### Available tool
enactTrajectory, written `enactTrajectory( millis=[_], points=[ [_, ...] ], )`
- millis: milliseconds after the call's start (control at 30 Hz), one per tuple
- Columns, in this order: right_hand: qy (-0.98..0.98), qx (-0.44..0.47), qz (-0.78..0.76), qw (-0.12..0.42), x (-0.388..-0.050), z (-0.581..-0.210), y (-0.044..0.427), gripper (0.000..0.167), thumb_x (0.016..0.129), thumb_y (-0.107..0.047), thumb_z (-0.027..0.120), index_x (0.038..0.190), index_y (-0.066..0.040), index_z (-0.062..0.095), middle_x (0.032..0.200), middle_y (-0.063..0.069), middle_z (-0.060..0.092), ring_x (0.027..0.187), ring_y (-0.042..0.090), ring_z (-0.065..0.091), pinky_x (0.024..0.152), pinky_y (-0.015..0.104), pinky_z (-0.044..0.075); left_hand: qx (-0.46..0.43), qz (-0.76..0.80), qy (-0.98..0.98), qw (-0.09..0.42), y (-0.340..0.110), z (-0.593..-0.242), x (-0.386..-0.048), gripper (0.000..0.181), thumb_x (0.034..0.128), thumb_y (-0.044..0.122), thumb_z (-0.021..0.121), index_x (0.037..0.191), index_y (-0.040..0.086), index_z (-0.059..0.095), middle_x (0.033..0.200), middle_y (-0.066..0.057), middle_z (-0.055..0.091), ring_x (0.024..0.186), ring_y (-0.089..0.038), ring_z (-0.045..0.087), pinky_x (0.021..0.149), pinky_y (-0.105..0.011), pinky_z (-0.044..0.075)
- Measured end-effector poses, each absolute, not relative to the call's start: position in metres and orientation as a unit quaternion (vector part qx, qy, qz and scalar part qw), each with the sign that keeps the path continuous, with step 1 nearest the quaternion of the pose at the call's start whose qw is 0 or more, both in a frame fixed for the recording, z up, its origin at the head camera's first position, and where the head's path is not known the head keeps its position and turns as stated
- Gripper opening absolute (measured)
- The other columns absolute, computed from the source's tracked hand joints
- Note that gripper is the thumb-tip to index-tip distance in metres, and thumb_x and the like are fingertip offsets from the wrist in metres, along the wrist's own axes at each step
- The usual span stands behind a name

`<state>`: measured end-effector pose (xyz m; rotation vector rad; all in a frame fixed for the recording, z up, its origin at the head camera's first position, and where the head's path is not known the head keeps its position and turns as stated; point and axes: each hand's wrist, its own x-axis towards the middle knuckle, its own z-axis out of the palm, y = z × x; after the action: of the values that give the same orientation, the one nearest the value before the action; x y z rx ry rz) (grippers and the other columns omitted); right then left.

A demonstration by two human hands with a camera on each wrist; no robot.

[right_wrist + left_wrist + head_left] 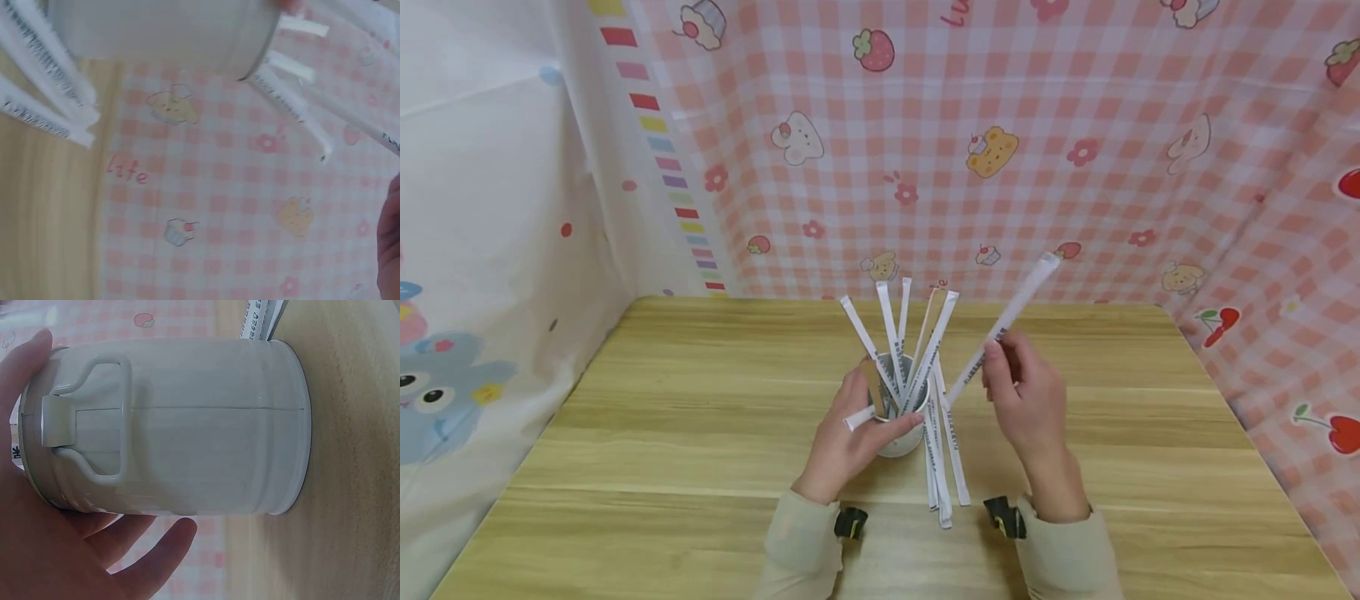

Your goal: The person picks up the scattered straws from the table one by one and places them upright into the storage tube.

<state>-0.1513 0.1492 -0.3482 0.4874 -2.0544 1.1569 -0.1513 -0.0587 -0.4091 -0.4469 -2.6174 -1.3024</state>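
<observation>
My left hand grips a small white bucket-shaped cup, its thumb near the rim. A wire-like handle on the cup's side shows in the left wrist view. Several slim sticks in white printed paper wrappers stand fanned out in the cup. Between its thumb and fingers my right hand pinches one paper-wrapped stick, tilted up to the right beside the cup. Its lower end comes close to the cup's right side. In the right wrist view only part of that hand shows.
More paper-wrapped sticks lie on the wooden table just right of the cup. A pink checked cloth hangs behind the table, and a white cloth hangs on the left. Black wrist straps show at both sleeves.
</observation>
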Motion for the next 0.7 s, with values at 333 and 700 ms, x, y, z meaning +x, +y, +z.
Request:
enactTrajectory(
  millis=[333,700],
  points=[
    [-0.763,0.249,0.472,0.364,-0.146,-0.344,0.133,0.004,0.089,-0.006,0.052,0.090,-0.003,0.055,0.063,-0.004,0.055,0.046,0.003,0.046,0.040,0.015,0.038,-0.134,-0.438,-0.885,0.088,-0.058,-0.409,-0.151,0.091,0.0658,0.061,0.066,0.139,0.027,0.023,0.126,0.000,0.041,0.110,-0.011,0.042,0.085,-0.040,0.042],
    [-0.894,0.268,0.288,0.214,-0.154,-0.361,0.118,0.015,0.087,-0.027,0.057,0.081,-0.014,0.061,0.055,-0.012,0.043,0.047,0.002,0.037,0.043,0.019,0.033,-0.133,-0.441,-0.885,0.061,-0.059,-0.407,-0.152,0.091,0.0683,0.059,0.065,0.140,0.024,0.021,0.128,-0.001,0.039,0.105,-0.013,0.047,0.083,-0.037,0.042]
  ],
)
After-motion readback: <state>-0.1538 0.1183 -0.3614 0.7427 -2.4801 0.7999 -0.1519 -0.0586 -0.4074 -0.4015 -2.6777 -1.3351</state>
